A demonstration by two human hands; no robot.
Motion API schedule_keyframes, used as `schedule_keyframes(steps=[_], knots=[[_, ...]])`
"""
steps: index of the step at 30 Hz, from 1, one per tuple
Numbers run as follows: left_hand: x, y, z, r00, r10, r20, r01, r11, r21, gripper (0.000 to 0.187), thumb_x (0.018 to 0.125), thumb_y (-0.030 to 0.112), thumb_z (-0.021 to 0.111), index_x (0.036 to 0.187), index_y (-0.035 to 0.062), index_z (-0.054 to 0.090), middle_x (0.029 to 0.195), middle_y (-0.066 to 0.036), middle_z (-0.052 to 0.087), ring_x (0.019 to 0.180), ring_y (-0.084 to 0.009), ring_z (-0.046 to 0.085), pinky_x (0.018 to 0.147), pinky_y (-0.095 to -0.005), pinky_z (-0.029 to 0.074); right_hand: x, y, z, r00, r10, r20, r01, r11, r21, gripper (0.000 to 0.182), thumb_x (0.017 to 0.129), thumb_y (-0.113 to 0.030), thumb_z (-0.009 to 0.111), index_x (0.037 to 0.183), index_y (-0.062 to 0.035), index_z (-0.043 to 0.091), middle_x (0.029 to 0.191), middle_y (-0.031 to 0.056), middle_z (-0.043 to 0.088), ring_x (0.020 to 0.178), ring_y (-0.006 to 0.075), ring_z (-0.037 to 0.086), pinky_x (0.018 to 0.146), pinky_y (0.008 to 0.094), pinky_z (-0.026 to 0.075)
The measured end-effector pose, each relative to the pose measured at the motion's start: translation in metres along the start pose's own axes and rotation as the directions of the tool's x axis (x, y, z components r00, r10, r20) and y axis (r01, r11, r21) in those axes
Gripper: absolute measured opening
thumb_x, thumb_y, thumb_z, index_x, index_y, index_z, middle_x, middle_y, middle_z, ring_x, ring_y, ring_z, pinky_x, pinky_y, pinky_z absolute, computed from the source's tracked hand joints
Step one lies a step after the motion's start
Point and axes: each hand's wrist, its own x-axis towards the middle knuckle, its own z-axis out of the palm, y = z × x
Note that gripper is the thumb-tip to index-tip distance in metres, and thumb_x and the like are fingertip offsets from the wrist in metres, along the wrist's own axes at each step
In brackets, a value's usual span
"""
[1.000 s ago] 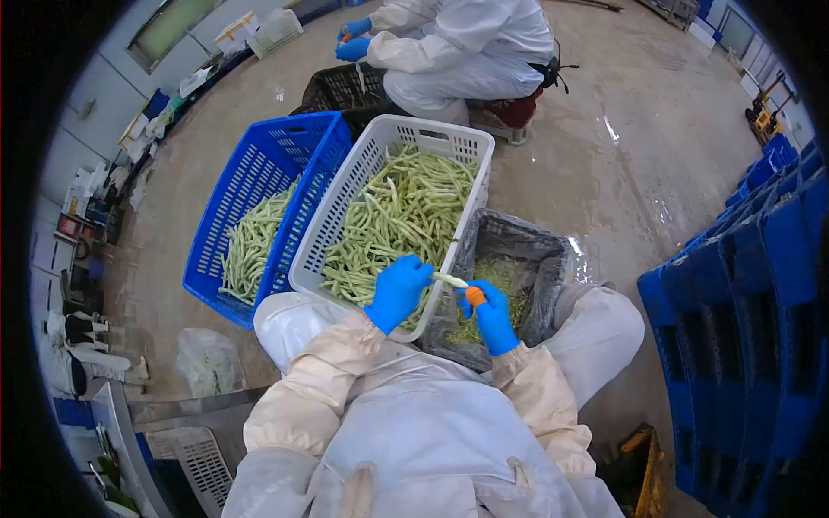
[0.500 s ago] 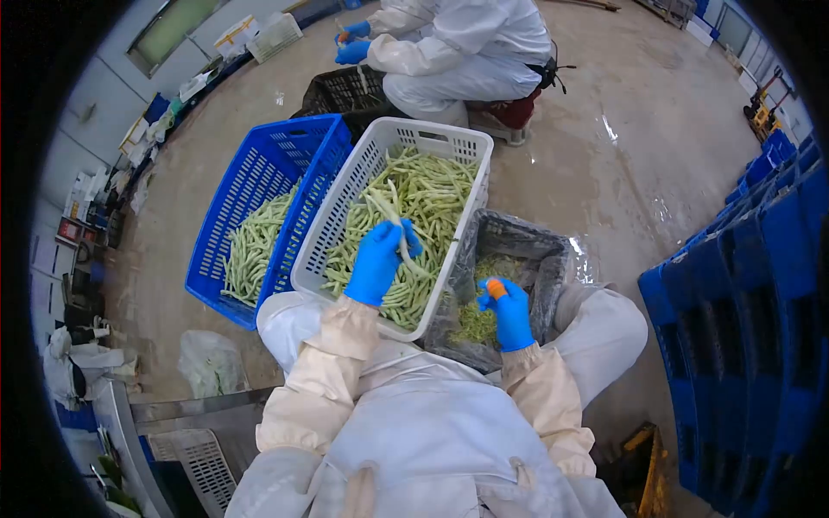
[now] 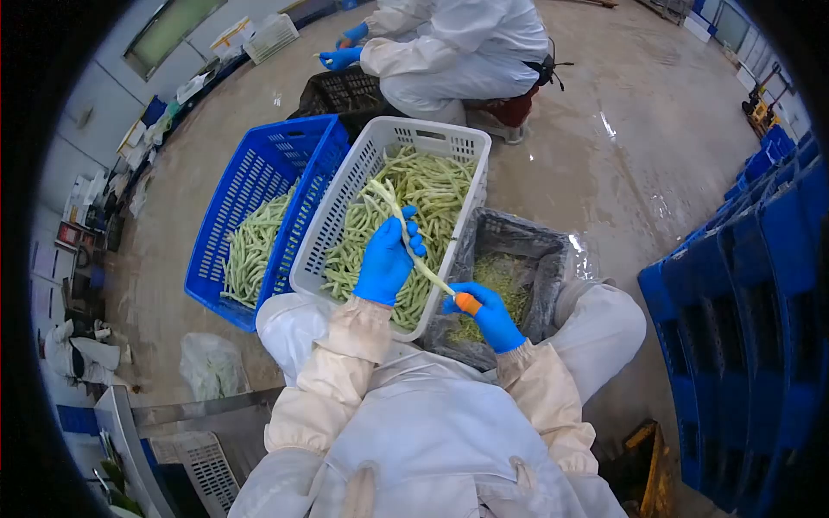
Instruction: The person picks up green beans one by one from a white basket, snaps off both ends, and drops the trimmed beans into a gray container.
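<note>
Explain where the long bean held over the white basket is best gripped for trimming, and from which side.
Grip the long bean at mid-length, from the left side, as the left hand does. It is thin and slants with its near tip toward the right hand and its orange-handled tool, so that end stays free.

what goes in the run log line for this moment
left hand: holds long green bean over white crate | right hand: grips orange-handled tool at the bean's near end | lined grey bin: trimmings inside

Both gloves are bright blue: left hand point(image 3: 385, 262), right hand point(image 3: 489, 312). Pale green bean point(image 3: 406, 237), orange-handled tool point(image 3: 467, 302), white crate point(image 3: 345, 194), blue crate point(image 3: 250, 186), grey bin point(image 3: 553, 268).
</note>
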Motion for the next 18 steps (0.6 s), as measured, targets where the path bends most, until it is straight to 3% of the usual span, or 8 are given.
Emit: schedule_keyframes(steps=[4, 12, 16, 18], knots=[[-0.001, -0.006, 0.007, 1.000, 0.018, -0.015, -0.017, 0.999, 0.047, 0.034, 0.092, 0.021, 0.043, 0.118, -0.0004, 0.046, 0.082, -0.004, 0.053, 0.067, -0.0159, 0.049, 0.062, -0.0305, 0.043, 0.003, 0.011, -0.002, 0.998, -0.030, 0.059, 0.034, 0.996, -0.079, 0.020, 0.088, -0.014, 0.051, 0.100, 0.0001, 0.057, 0.085, 0.0068, 0.060, 0.081, 0.0148, 0.057, 0.077, 0.0288, 0.046], [-0.002, -0.018, 0.011, 0.971, 0.182, -0.152, -0.128, 0.943, 0.308, 0.035, 0.093, 0.021, 0.044, 0.120, -0.0006, 0.047, 0.079, 0.000, 0.050, 0.066, -0.0085, 0.046, 0.060, -0.0219, 0.041, 0.005, 0.018, -0.001, 1.000, 0.005, 0.026, -0.006, 1.000, 0.017, 0.018, 0.087, -0.013, 0.051, 0.098, 0.0000, 0.057, 0.084, 0.0066, 0.060, 0.079, 0.0144, 0.057, 0.076, 0.0284, 0.046], [-0.005, -0.019, 0.011, 0.968, 0.201, -0.148, -0.142, 0.931, 0.336, 0.035, 0.093, 0.021, 0.043, 0.118, -0.0030, 0.045, 0.083, -0.001, 0.049, 0.070, -0.0096, 0.046, 0.063, -0.0236, 0.042, 0.005, 0.017, 0.002, 1.000, 0.008, 0.015, -0.008, 1.000, 0.029, 0.017, 0.086, -0.012, 0.051, 0.097, -0.0001, 0.058, 0.081, 0.0062, 0.060, 0.077, 0.0141, 0.056, 0.074, 0.0281, 0.045], [-0.005, -0.022, 0.013, 0.958, 0.224, -0.181, -0.145, 0.918, 0.368, 0.031, 0.092, 0.016, 0.044, 0.116, -0.0033, 0.047, 0.080, -0.001, 0.049, 0.068, -0.0096, 0.047, 0.062, -0.0235, 0.042, 0.009, 0.026, 0.001, 0.997, -0.041, -0.068, 0.033, 0.993, -0.116, 0.016, 0.086, -0.012, 0.050, 0.094, -0.0003, 0.059, 0.077, 0.0046, 0.060, 0.072, 0.0129, 0.056, 0.068, 0.0280, 0.046]])
